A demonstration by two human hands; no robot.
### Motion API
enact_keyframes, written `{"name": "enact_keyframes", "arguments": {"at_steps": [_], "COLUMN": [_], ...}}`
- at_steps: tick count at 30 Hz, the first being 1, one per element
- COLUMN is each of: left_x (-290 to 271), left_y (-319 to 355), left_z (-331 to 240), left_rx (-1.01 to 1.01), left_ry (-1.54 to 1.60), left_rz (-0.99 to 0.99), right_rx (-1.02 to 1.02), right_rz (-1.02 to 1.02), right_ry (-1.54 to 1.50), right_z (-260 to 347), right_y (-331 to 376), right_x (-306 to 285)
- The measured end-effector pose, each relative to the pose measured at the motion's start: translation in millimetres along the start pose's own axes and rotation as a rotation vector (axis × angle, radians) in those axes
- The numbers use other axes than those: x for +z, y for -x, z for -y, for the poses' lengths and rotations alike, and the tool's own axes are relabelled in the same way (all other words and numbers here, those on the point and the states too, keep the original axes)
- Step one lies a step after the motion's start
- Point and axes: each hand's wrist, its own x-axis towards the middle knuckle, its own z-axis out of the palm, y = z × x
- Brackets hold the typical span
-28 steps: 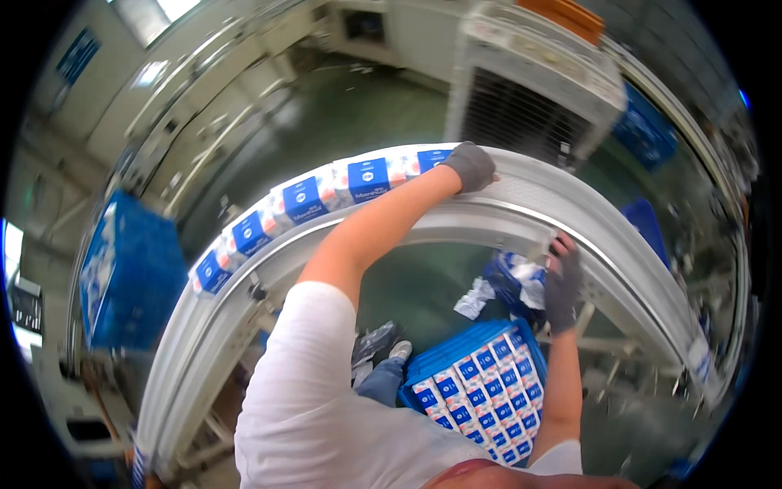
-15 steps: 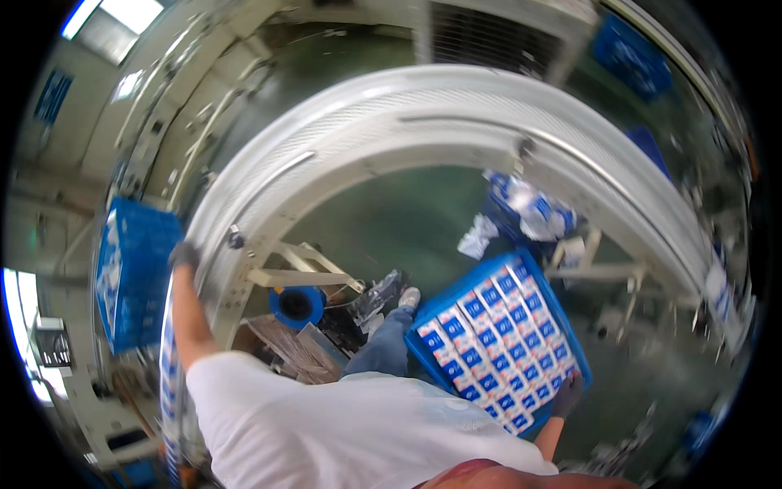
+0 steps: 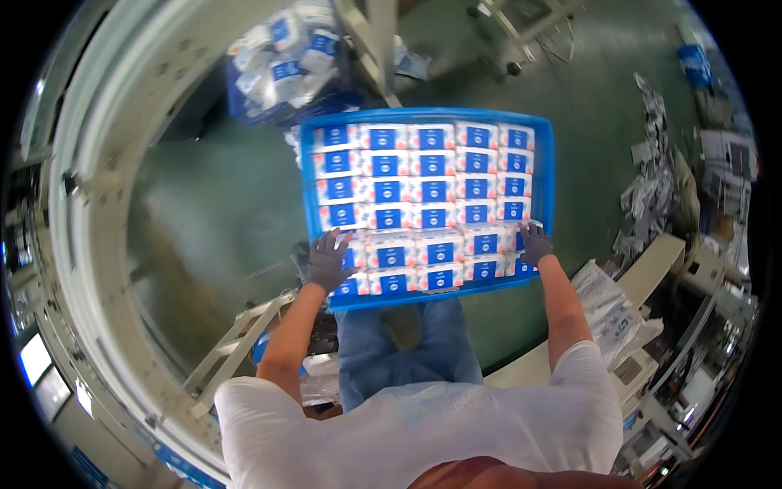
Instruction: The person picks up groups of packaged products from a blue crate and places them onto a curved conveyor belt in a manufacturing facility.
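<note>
A blue plastic crate (image 3: 427, 112) lies in front of me, filled with neat rows of white tissue packs (image 3: 432, 163) with blue panels and pinkish corners. My left hand (image 3: 328, 261), in a grey glove, presses against the left end of a near row, its fingers curled over the pack there. At the right end of that row, my grey-gloved right hand (image 3: 535, 243) bends its fingers over the last pack. Between both hands the row shows its upper sides and stands slightly proud of the rows beyond.
A curved white conveyor (image 3: 98, 138) sweeps along the left. Beyond the crate's far left corner stands a dark blue bin (image 3: 244, 106) heaped with loose packs. Crumpled silvery film (image 3: 648, 187) lies on the green floor at right. A cream stand leg (image 3: 236, 346) is near my left arm.
I have turned to the right, so the crate is now straight ahead. My left hand has left the conveyor's side and come to the packs; my right hand moved from the crate's corner onto the row.
</note>
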Motion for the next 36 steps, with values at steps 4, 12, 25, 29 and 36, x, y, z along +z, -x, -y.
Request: {"name": "enact_keyframes", "arguments": {"at_steps": [4,12,25,29,36], "left_x": [59,88,97,-36,-330], "left_y": [-27,3,-38,-12,118], "left_z": [15,5,3,-25,-22], "left_rx": [0.018,0.248,0.318,0.241,0.152], "left_ry": [-0.251,-0.218,-0.188,-0.187,-0.475], "left_rz": [0.342,0.023,-0.242,-0.296,-0.779], "right_rx": [-0.091,-0.494,-0.573,-0.667,-0.864], "right_rz": [-0.334,-0.629,-0.660,-0.765,-1.315], "right_ry": [0.035,-0.030,-0.073,-0.068,0.090], "right_z": [-27,-17,-3,-2,78], "right_y": [-15,-45,-51,12,158], "right_x": [43,65,32,-73,-338]}}
